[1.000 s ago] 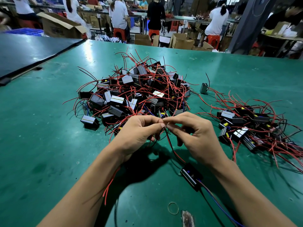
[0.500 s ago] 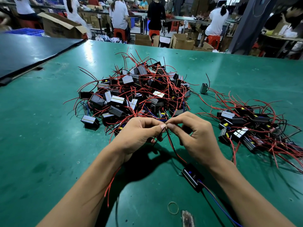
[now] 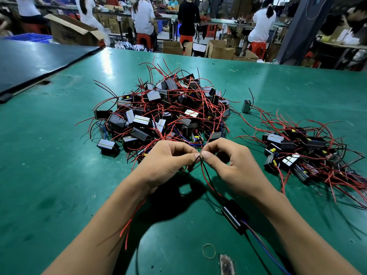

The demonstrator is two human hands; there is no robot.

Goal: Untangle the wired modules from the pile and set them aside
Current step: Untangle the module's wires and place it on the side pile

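body: two forearms shown bare up to the frame edge | hands: left hand (image 3: 164, 164), right hand (image 3: 237, 167), bare | nails: kept short

A green work table (image 3: 49, 175) is spread beneath the grip, with ceiling light mirrored on it far ahead to the left. A dark panel (image 3: 35, 62) is laid far left. Well beyond the grip, cardboard boxes (image 3: 219, 50), red stools (image 3: 185, 39) and seated people (image 3: 143, 16) are seen; a dark pillar (image 3: 297, 30) is set far right.

A black module (image 3: 234, 216) sits below the fingertips (image 3: 206, 155), its red and black wires (image 3: 206, 179) running up between them. The tangled pile (image 3: 164, 114) lies just beyond them, and a smaller heap (image 3: 309, 155) to their right.
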